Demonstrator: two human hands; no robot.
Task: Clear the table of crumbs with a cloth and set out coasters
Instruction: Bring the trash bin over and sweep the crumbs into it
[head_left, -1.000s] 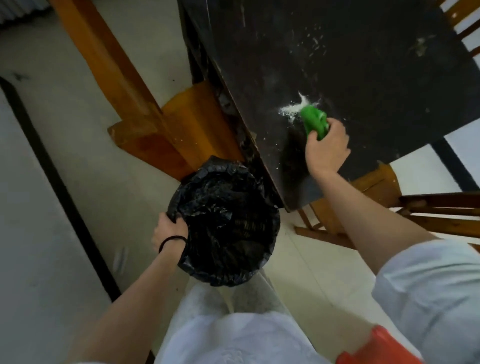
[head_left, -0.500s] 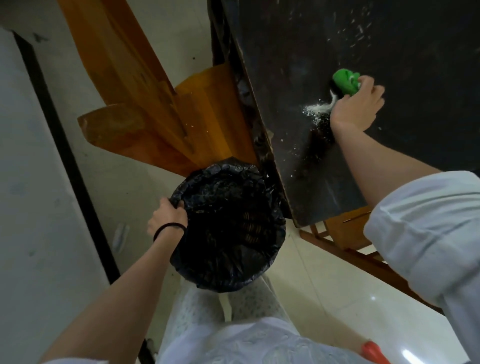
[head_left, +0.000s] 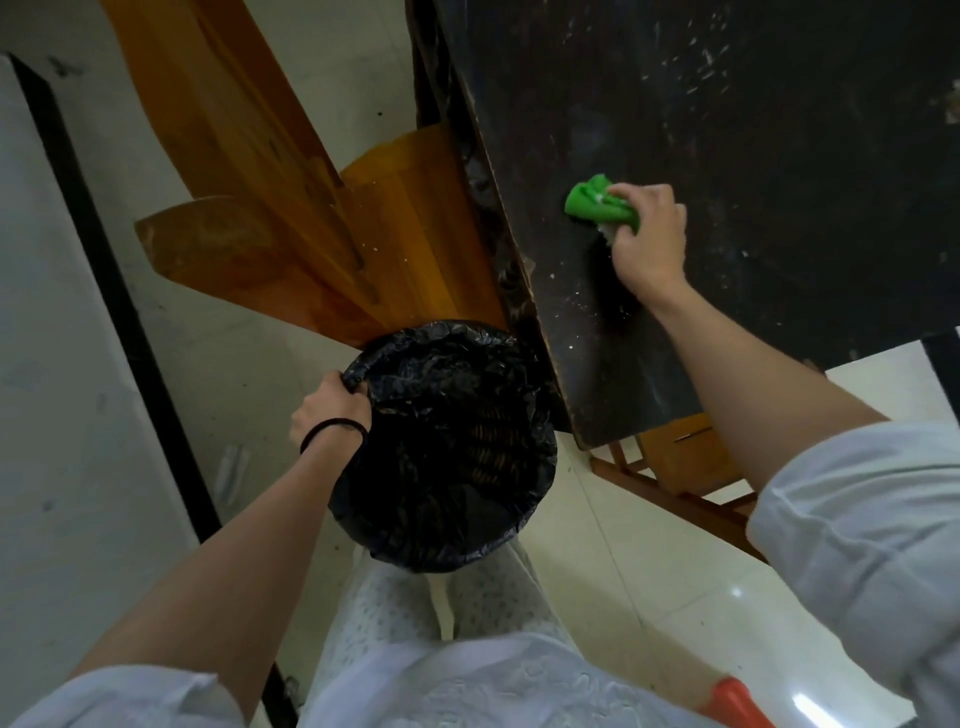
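Note:
My right hand (head_left: 647, 241) grips a bunched green cloth (head_left: 595, 205) and presses it on the dark table (head_left: 779, 156), a short way in from its left edge. A little white crumb matter shows under my fingers by the cloth. Scattered white crumbs (head_left: 696, 73) lie on the table farther back. My left hand (head_left: 332, 408) holds the rim of a bin lined with a black bag (head_left: 447, 441), below the table's near left corner. No coasters are in view.
A wooden chair (head_left: 291, 228) stands to the left of the table, its seat pushed under the edge. Another wooden chair (head_left: 691, 467) sits under the near corner. Pale floor tiles surround me, with a white wall and black skirting at left.
My right hand has pushed the cloth over the white crumb pile toward the table's left edge; the pile is now mostly hidden under the cloth. My left hand keeps hold of the bin rim.

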